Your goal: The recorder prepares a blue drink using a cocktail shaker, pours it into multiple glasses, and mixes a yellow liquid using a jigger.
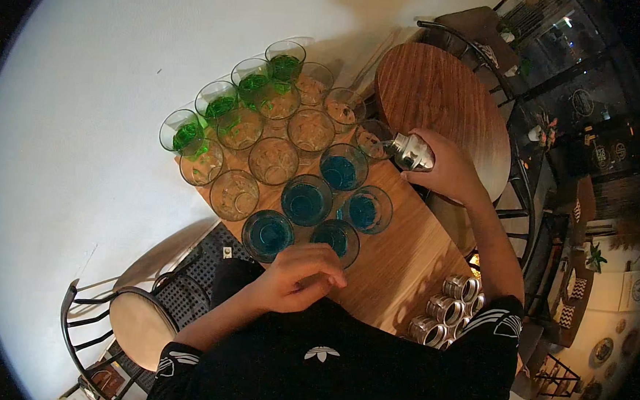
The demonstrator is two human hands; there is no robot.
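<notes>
My right hand (449,166) is closed around a metal cocktail shaker (412,152), tilted with its narrow mouth to the left. That mouth is at the rim of a clear drinking glass (373,133) on the table's right edge. My left hand (303,280) hovers loosely curled near the front glasses, and nothing shows in it. Below its knuckles, a glass with blue liquid (333,240) is partly covered. Several more blue-filled glasses (306,200) stand around it. Rows of clear glasses (273,161) fill the middle, and green-filled glasses (220,107) line the wall side.
The glasses crowd a wooden table (406,227) against a white wall (113,77). Several jars with metallic rims (445,309) cluster at its near right. Beyond stands a round wooden table (441,97). A chair with a beige seat (139,326) is at lower left.
</notes>
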